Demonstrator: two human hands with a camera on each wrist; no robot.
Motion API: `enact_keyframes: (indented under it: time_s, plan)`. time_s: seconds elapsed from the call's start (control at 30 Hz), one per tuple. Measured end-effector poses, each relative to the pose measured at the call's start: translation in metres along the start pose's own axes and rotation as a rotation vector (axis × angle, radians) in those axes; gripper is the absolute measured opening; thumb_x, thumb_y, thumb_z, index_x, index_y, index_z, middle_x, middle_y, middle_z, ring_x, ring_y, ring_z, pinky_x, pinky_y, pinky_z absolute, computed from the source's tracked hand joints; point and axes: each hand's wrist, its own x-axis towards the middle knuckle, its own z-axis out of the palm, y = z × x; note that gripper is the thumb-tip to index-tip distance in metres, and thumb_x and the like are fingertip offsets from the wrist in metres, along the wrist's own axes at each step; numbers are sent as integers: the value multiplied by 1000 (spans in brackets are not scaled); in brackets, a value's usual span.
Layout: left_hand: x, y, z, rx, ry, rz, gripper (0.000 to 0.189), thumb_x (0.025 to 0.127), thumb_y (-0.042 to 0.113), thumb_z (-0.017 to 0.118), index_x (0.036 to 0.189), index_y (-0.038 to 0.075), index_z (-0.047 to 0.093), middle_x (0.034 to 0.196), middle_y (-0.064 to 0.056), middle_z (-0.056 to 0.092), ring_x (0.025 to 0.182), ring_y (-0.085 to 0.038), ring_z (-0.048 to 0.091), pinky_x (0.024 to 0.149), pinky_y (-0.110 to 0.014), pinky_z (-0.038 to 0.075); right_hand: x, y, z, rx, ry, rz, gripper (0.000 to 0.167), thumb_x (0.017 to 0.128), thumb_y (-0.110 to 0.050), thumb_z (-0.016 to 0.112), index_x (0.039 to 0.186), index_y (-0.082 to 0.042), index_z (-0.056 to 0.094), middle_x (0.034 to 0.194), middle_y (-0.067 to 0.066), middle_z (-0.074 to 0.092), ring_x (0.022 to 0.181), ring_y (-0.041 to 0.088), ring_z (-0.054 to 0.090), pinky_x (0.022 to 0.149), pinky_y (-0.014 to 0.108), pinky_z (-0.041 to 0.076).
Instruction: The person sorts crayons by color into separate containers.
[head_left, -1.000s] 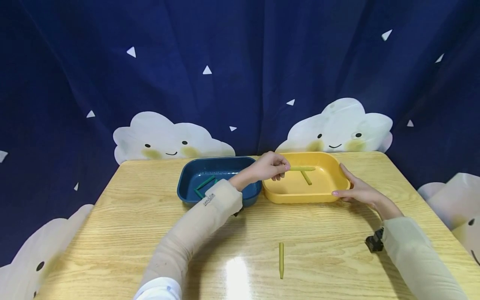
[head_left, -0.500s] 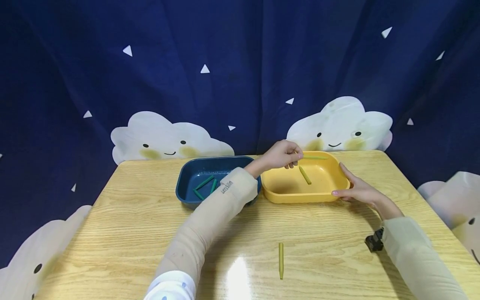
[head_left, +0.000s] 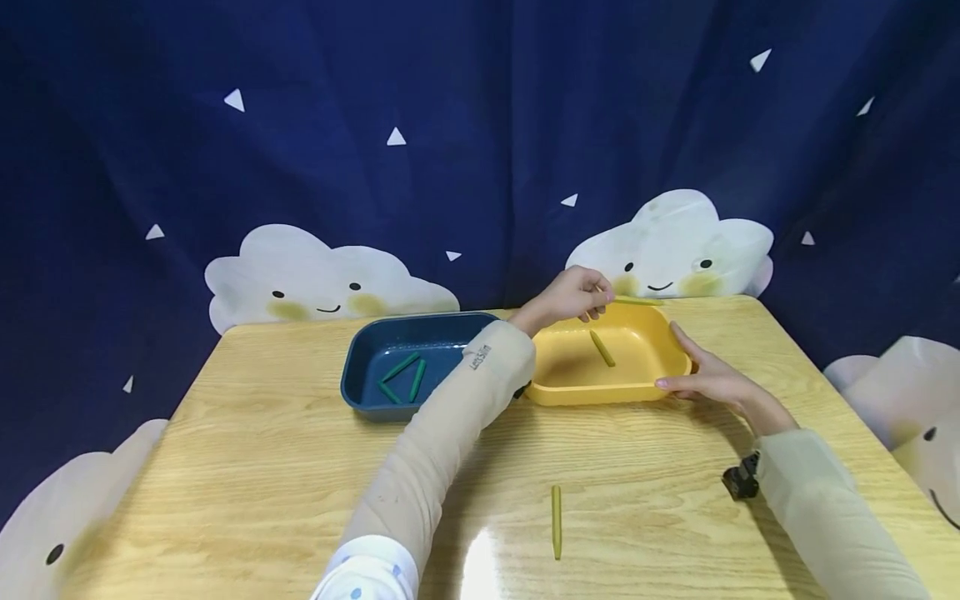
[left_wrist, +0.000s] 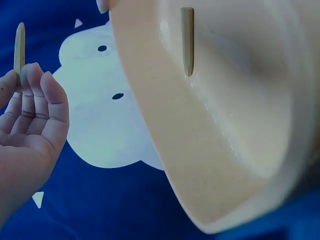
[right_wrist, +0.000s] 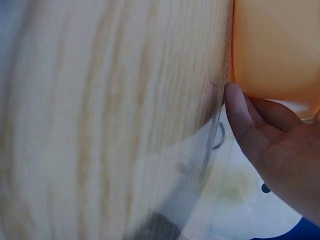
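My left hand (head_left: 573, 293) pinches a yellow crayon (head_left: 637, 301) between thumb and fingertips, over the back rim of a yellow plastic tub (head_left: 600, 395). The left wrist view shows that crayon (left_wrist: 19, 50) with its tapered tip pointing away from the fingers. Another yellow crayon (head_left: 602, 348) lies on the tub's floor. At the tub's right end, my right hand (head_left: 708, 379) holds the front corner, thumb on the front wall and fingers along the side. The right wrist view has the thumb (right_wrist: 237, 102) at the tub's edge, with the other fingers partly hidden.
A dark blue tub (head_left: 352, 375) with several green crayons (head_left: 400, 367) stands left of the yellow one, partly covered by the left sleeve (head_left: 450, 433). One yellow crayon (head_left: 557, 522) lies on the wooden table (head_left: 262, 483) near the front. A blue curtain (head_left: 450, 125) hangs behind.
My left hand has carried the pinched yellow crayon up and back, from over the tub's middle to its back rim. The right hand keeps its hold on the tub.
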Motion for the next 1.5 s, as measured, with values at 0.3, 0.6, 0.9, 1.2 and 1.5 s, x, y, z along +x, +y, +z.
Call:
enact_keyframes:
  time_s: [0.3, 0.6, 0.9, 1.2, 1.5]
  plan:
    - [18, -1, 11, -37, 49, 16, 14, 90, 5, 55, 94, -7, 62, 70, -9, 57, 60, -16, 55, 56, -28, 48, -3, -2, -2, 3, -1, 3, 106, 82, -24, 68, 143, -17, -19, 146, 28, -11, 83, 22, 55, 69, 26, 47]
    - [29, -9, 25, -64, 22, -27, 16, 90, 6, 55, 94, -8, 62, 69, -8, 57, 59, -15, 55, 58, -29, 48, -11, 0, 0, -2, 7, -10, 106, 82, -24, 68, 143, -16, -18, 147, 25, -15, 100, 28, 46, 70, 24, 45]
    - [35, -8, 33, -9, 18, -33, 16, 91, 9, 56, 93, -6, 63, 69, -7, 57, 59, -15, 54, 54, -22, 46, -17, -6, 3, -5, 8, -13, 105, 82, -20, 68, 143, -18, -18, 146, 26, -15, 97, 29, 48, 69, 26, 46]
    - [38, -7, 39, 20, -27, -91, 19, 91, 9, 56, 97, -7, 63, 70, -7, 56, 62, -15, 55, 56, -23, 46, -24, -9, 4, 14, 5, -4, 106, 82, -19, 68, 142, -18, -20, 146, 26, -16, 78, 16, 54, 66, 27, 46]
    - [33, -15, 41, 50, -51, -141, 15, 88, 4, 57, 91, -9, 64, 68, -13, 59, 58, -20, 59, 59, -29, 52, -29, -15, 8, 21, 8, 11, 106, 82, -20, 68, 143, -18, -19, 147, 27, -9, 95, 28, 50, 69, 23, 44]
